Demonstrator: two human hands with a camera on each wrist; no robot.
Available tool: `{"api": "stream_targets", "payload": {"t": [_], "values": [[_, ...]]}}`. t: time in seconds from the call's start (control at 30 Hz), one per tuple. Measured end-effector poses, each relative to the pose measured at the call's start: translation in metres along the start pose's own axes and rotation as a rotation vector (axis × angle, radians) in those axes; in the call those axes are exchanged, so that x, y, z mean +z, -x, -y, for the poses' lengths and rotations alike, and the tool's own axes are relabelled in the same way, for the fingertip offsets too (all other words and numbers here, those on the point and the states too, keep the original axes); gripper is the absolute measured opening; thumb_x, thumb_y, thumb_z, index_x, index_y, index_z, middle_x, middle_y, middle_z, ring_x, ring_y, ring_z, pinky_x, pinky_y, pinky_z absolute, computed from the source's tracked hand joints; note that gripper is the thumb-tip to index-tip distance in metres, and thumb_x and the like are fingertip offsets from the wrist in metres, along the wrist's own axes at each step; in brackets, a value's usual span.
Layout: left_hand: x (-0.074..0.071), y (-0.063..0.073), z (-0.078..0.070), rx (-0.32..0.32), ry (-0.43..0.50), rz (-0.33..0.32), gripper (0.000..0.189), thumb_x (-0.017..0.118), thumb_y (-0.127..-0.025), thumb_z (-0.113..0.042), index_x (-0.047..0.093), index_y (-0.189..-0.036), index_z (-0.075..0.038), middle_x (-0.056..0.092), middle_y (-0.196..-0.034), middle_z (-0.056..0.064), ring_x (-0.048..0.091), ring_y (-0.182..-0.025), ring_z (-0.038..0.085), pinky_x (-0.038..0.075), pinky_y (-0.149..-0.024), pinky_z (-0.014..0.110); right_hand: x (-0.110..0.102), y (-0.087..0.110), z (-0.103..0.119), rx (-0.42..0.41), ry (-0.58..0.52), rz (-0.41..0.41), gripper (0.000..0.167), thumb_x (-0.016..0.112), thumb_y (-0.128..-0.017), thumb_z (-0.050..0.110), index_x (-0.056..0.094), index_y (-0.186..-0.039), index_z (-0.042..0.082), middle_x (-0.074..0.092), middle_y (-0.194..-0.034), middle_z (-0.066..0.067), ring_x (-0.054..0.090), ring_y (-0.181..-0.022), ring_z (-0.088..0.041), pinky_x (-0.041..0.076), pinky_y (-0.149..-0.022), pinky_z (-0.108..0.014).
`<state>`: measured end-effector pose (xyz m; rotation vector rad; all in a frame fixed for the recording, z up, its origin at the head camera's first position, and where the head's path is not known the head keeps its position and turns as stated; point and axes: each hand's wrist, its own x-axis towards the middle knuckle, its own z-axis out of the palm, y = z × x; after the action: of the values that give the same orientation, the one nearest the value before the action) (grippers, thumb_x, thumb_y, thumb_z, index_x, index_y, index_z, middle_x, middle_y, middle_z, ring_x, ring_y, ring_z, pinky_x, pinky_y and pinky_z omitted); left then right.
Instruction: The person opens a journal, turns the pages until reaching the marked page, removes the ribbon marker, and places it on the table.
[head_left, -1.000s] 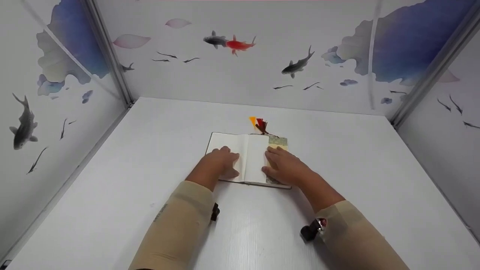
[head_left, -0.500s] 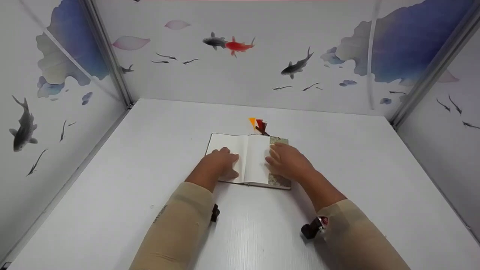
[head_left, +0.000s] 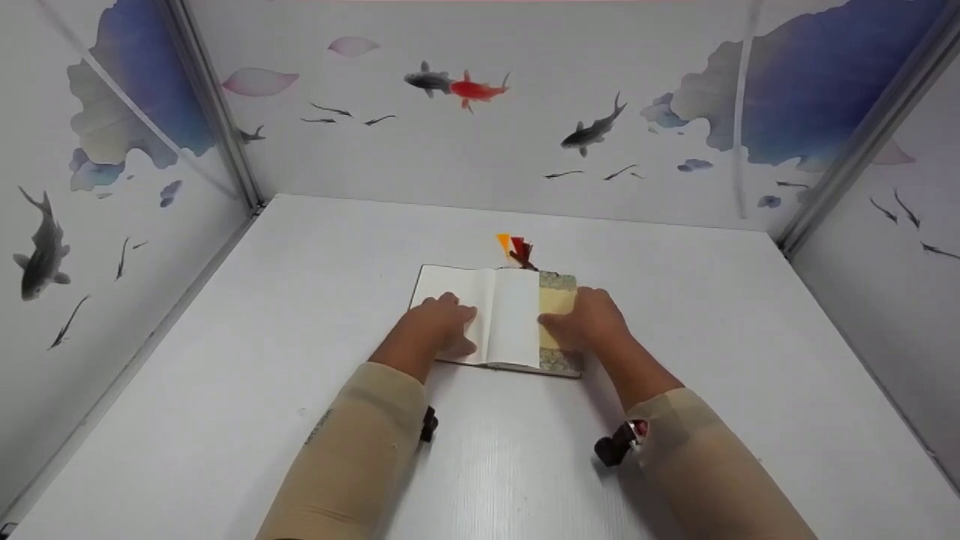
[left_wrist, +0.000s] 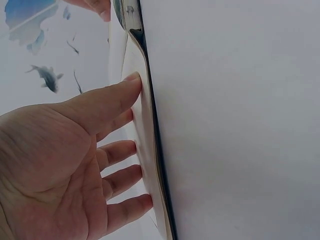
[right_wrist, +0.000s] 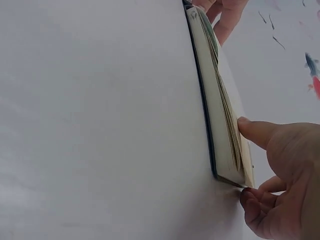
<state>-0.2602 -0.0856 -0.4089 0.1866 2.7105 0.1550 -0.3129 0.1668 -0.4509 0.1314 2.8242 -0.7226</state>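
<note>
An open book point(head_left: 516, 319) with blank white pages lies on the white table. Along its right side shows a strip point(head_left: 559, 360) with a grey-green pattern and a yellowish middle. My left hand point(head_left: 442, 326) presses on the left page, fingers spread and fairly straight in the left wrist view. My right hand point(head_left: 596, 319) is at the book's right edge. Its thumb lies on top, and in the right wrist view the other fingers curl at the outer edge near the cover. Yellow, red and dark tassels point(head_left: 517, 249) stick out past the top edge.
The white table point(head_left: 337, 277) surrounds the book. White walls point(head_left: 480, 165) printed with fish and blue shapes close in the back and both sides. Metal posts point(head_left: 225, 120) stand at the corners.
My right hand has slid rightward off the patterned strip to the book's outer edge, leaving the thumb on top. More of the strip's yellowish middle shows. The left hand stays in place.
</note>
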Motion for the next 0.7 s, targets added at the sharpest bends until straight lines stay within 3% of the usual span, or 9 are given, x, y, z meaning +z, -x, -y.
{"api": "stream_targets", "payload": {"t": [0.1,0.2,0.27,0.37,0.5,0.7], "values": [[0.000,-0.001,0.002,0.015,-0.002,-0.002,0.074,0.068,-0.105,-0.044,0.034,-0.170,-0.028,0.031,-0.176,0.009,0.030,-0.163,0.038,0.031,-0.132,0.055,-0.005,-0.003,-0.004,0.011,-0.093,0.010,0.093,0.077,-0.095,0.047,0.039,-0.161,-0.006,0.052,-0.158,-0.025,0.054,-0.142,-0.040,0.046,-0.121,-0.052],[0.001,0.000,0.003,0.027,0.004,-0.009,0.074,0.068,-0.105,-0.044,0.035,-0.169,-0.027,0.031,-0.176,0.009,0.031,-0.163,0.038,0.032,-0.131,0.054,-0.011,-0.006,-0.009,0.017,-0.179,0.011,0.084,0.079,-0.095,0.034,0.043,-0.159,-0.007,0.051,-0.161,-0.025,0.051,-0.149,-0.039,0.044,-0.124,-0.053],[0.002,0.000,0.004,0.030,0.006,-0.015,0.074,0.068,-0.105,-0.044,0.035,-0.169,-0.027,0.032,-0.176,0.009,0.031,-0.163,0.037,0.033,-0.131,0.054,-0.013,-0.008,-0.011,0.029,-0.231,0.009,0.075,0.078,-0.095,0.026,0.048,-0.157,-0.005,0.054,-0.159,-0.023,0.056,-0.142,-0.035,0.049,-0.119,-0.049],[0.002,-0.001,0.004,0.027,0.010,-0.015,0.075,0.068,-0.104,-0.045,0.035,-0.169,-0.028,0.032,-0.176,0.009,0.031,-0.163,0.037,0.034,-0.131,0.054,-0.017,-0.010,-0.015,0.046,-0.322,0.011,0.062,0.073,-0.099,0.016,0.053,-0.155,-0.002,0.060,-0.154,-0.023,0.066,-0.124,-0.028,0.059,-0.101,-0.040],[0.002,-0.002,0.003,0.006,0.027,0.000,0.076,0.069,-0.104,-0.044,0.034,-0.170,-0.029,0.031,-0.176,0.008,0.031,-0.163,0.036,0.033,-0.131,0.055,-0.021,-0.013,-0.019,0.105,-0.482,0.015,0.052,0.066,-0.102,0.010,0.058,-0.153,0.004,0.066,-0.146,-0.020,0.069,-0.098,-0.019,0.058,-0.077,-0.028],[0.001,-0.004,0.003,0.001,0.018,0.016,0.076,0.068,-0.105,-0.044,0.032,-0.170,-0.029,0.029,-0.177,0.008,0.029,-0.164,0.036,0.032,-0.132,0.055,-0.032,-0.015,-0.025,0.147,-0.635,0.054,0.052,0.061,-0.102,0.009,0.058,-0.154,0.009,0.067,-0.139,-0.015,0.063,-0.092,-0.017,0.056,-0.076,-0.028]]}}
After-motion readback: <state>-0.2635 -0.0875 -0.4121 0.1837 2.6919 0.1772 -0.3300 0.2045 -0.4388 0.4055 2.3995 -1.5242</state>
